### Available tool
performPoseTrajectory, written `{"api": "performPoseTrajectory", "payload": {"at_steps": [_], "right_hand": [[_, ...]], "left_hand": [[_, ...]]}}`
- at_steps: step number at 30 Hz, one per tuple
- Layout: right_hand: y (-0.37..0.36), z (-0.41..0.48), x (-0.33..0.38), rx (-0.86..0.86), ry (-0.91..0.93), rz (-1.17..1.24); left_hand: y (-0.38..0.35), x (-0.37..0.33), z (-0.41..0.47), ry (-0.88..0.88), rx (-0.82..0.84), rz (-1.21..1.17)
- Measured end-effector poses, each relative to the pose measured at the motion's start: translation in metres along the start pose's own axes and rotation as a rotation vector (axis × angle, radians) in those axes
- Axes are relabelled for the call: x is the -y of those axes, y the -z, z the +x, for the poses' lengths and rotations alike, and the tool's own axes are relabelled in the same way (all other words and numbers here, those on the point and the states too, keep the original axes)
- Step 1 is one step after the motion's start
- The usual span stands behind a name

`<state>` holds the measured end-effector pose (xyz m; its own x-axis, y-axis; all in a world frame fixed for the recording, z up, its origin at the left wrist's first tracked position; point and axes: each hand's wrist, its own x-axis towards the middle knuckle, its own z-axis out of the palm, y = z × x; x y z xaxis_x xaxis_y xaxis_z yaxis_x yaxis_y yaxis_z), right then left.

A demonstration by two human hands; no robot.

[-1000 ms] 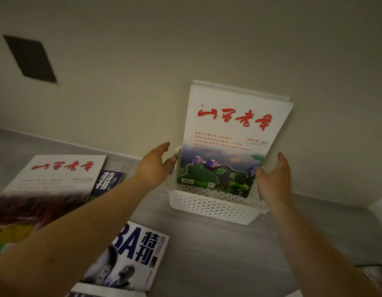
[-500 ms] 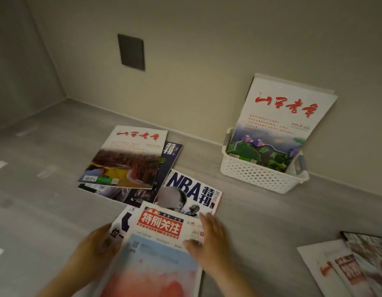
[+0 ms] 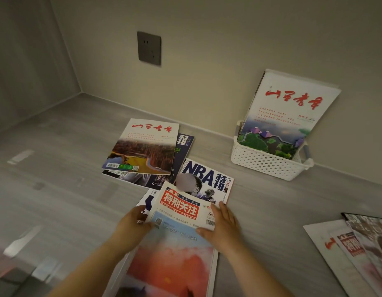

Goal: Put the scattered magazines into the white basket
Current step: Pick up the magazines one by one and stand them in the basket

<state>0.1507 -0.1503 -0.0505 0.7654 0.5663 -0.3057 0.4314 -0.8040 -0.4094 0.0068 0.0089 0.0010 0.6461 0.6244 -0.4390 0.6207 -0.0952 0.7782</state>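
Note:
The white basket [image 3: 265, 163] stands against the wall at the right, with a white magazine [image 3: 286, 116] upright in it and leaning on the wall. On the floor in front of me lies a magazine with a red title block and an orange-pink cover [image 3: 175, 243]. My left hand [image 3: 132, 224] grips its left edge and my right hand [image 3: 223, 224] pinches its right edge, thumb on the cover. Its top edge overlaps an NBA magazine [image 3: 209, 179]. Further back lie a landscape-cover magazine [image 3: 143, 146] and a dark magazine [image 3: 181, 146] under it.
A fan of several more magazines [image 3: 357, 249] lies on the grey floor at the right edge. A dark wall socket [image 3: 149, 48] sits on the back wall. The walls meet in a corner at the far left.
A second ago both hands were at the basket beside the upright magazine. They have since come down to the floor and taken hold of the red-titled magazine's two side edges.

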Motion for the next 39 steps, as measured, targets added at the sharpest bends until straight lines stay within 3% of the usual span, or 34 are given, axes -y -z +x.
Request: {"api": "performPoseTrajectory", "payload": {"at_steps": [3, 6, 10, 13, 15, 21, 31, 39], "right_hand": [[0.0, -0.004, 0.002, -0.034, -0.007, 0.065], [0.003, -0.012, 0.006, -0.103, -0.031, 0.329], [0.026, -0.017, 0.004, -0.257, -0.173, 0.905], [0.047, -0.021, -0.006, -0.118, -0.161, 1.148], [0.061, -0.024, -0.01, -0.032, -0.102, 1.139], [0.122, -0.022, -0.025, -0.103, -0.028, 0.871], [0.271, 0.022, -0.056, -0.501, 0.04, 0.764], [0.322, 0.088, -0.089, -0.701, 0.015, 0.709]], "left_hand": [[0.01, -0.01, -0.001, -0.057, 0.156, 0.108], [0.014, -0.017, -0.004, -0.129, 0.217, 0.15], [0.02, -0.026, -0.004, -0.219, 0.24, -0.061], [0.023, -0.039, 0.001, -0.276, 0.292, -0.221], [0.02, -0.053, 0.005, -0.33, 0.275, -0.274], [0.0, -0.113, 0.022, -0.474, 0.213, -0.271], [-0.044, -0.266, 0.064, -0.701, 0.015, -0.236], [-0.096, -0.336, 0.126, -0.641, 0.028, -0.268]]}}
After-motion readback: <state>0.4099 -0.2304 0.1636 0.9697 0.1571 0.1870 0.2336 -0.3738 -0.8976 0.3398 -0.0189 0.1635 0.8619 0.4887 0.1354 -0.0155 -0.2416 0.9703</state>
